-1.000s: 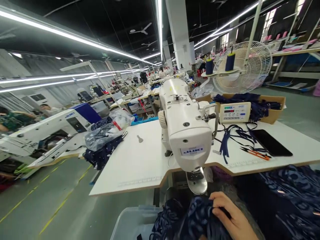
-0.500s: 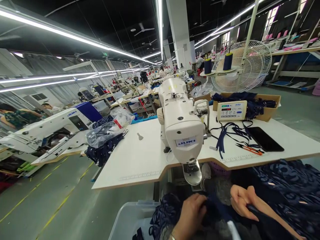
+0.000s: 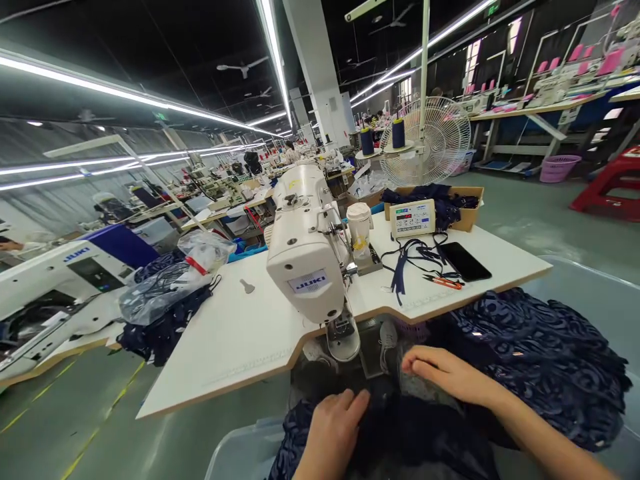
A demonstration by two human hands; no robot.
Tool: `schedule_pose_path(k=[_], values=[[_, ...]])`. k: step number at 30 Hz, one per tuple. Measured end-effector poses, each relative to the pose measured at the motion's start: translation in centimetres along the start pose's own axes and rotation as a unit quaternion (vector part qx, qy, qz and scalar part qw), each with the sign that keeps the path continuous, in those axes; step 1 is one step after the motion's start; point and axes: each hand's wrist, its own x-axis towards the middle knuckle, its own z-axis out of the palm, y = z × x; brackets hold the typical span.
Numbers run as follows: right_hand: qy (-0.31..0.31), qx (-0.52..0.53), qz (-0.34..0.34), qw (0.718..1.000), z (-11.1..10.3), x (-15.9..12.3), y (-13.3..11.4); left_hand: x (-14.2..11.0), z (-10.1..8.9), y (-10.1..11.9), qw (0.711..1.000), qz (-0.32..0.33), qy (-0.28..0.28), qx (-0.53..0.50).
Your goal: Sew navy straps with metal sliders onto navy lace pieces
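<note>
Dark navy cloth [image 3: 425,433] lies across my lap below the sewing machine [image 3: 305,267]. My left hand [image 3: 337,423] is on its left side, fingers bent together over the cloth's edge and gripping it. My right hand [image 3: 440,373] hovers above the cloth's right side, apart from the machine. Its fingers are pressed together and curled, with the thumb alongside; whatever may be between them is hidden. The machine's needle area [image 3: 343,333] has no cloth in it.
At right lies a heap of patterned navy garments [image 3: 540,360]. The white table [image 3: 235,340] carries navy straps [image 3: 405,260], orange thread snips [image 3: 445,283], a phone [image 3: 465,261], a cup [image 3: 359,227] and a control box [image 3: 413,219]. A clear bin [image 3: 240,447] stands lower left.
My view has swung to the right. My right hand has turned from palm-up to back-up above the cloth. My left hand stays on the navy cloth.
</note>
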Motion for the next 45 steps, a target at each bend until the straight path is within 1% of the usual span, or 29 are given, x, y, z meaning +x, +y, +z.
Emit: schedule_pose_path(k=[1, 2, 3, 5, 6, 8, 10, 12, 14, 15, 17, 19, 22, 25, 27, 28, 30, 32, 34, 35, 37, 40, 42, 45], values=[[0.012, 0.017, -0.011, 1.0, 1.0, 0.9, -0.3, 0.7, -0.8, 0.8, 0.996, 0.068, 0.043, 0.026], [-0.001, 0.032, -0.021, 0.999, 2.1, 1.8, -0.5, 1.4, -1.7, 1.6, 0.99, 0.117, 0.072, 0.036], [-0.037, 0.041, -0.034, 0.998, 3.1, 2.7, -0.6, 2.1, -2.7, 2.2, 0.986, 0.142, 0.082, 0.041], [-0.124, 0.052, -0.052, 0.99, 4.8, 4.0, -0.6, 3.3, -4.5, 2.8, 0.978, 0.172, 0.105, 0.052], [-0.158, 0.054, -0.054, 0.985, 5.3, 4.4, -0.6, 3.6, -5.2, 2.8, 0.975, 0.181, 0.113, 0.058], [-0.192, 0.059, -0.049, 0.978, 5.6, 5.0, -0.5, 3.8, -6.3, 2.2, 0.97, 0.195, 0.125, 0.073], [-0.202, 0.069, -0.054, 0.975, 5.3, 5.4, -0.8, 3.7, -6.6, 1.6, 0.966, 0.196, 0.148, 0.083], [-0.203, 0.079, -0.085, 0.972, 4.9, 5.6, -1.5, 3.6, -6.4, 1.2, 0.957, 0.196, 0.197, 0.081], [-0.212, 0.076, -0.106, 0.968, 4.9, 5.8, -2.3, 3.7, -6.0, 1.3, 0.943, 0.212, 0.246, 0.072], [-0.221, 0.07, -0.106, 0.967, 5.0, 5.9, -2.6, 3.9, -5.9, 1.5, 0.935, 0.225, 0.266, 0.066], [-0.235, 0.069, -0.083, 0.966, 5.2, 5.8, -2.9, 4.3, -5.9, 1.6, 0.925, 0.241, 0.287, 0.055], [-0.225, 0.089, -0.071, 0.968, 4.7, 5.6, -2.9, 4.4, -6.1, 1.4, 0.927, 0.234, 0.29, 0.047], [-0.205, 0.1, -0.081, 0.97, 2.5, 5.0, -2.8, 3.8, -6.3, 0.0, 0.943, 0.198, 0.262, 0.054], [-0.182, 0.03, -0.077, 0.98, 0.0, 4.4, -3.4, 2.8, -6.1, -1.7, 0.96, 0.164, 0.215, 0.08], [-0.173, -0.029, -0.06, 0.983, -0.6, 4.1, -4.2, 2.5, -5.9, -2.3, 0.964, 0.151, 0.199, 0.093], [-0.171, -0.05, -0.048, 0.983, -0.5, 4.0, -4.6, 2.5, -5.9, -2.4, 0.964, 0.151, 0.198, 0.095], [-0.167, -0.063, -0.023, 0.984, 0.5, 3.7, -5.3, 2.8, -6.1, -2.2, 0.96, 0.163, 0.21, 0.088], [-0.159, -0.039, 0.005, 0.986, 2.0, 3.5, -5.6, 3.4, -6.4, -1.7, 0.95, 0.194, 0.234, 0.076], [-0.13, 0.004, 0.035, 0.991, 3.3, 3.5, -5.6, 3.9, -6.8, -1.2, 0.94, 0.221, 0.25, 0.067], [-0.11, 0.029, 0.048, 0.992, 3.8, 3.5, -5.5, 4.1, -6.9, -1.0, 0.94, 0.224, 0.251, 0.067], [-0.066, 0.073, 0.064, 0.993, 4.4, 3.8, -5.5, 4.2, -7.0, -1.0, 0.947, 0.211, 0.23, 0.074], [-0.02, 0.122, 0.062, 0.99, 4.5, 4.4, -5.2, 4.1, -6.5, -1.5, 0.958, 0.185, 0.202, 0.084], [0.02, 0.131, 0.061, 0.989, 4.3, 5.0, -4.9, 3.9, -6.1, -2.0, 0.959, 0.173, 0.209, 0.084], [0.077, 0.118, 0.075, 0.987, 4.0, 6.2, -4.2, 3.8, -5.6, -2.7, 0.961, 0.142, 0.215, 0.098]])
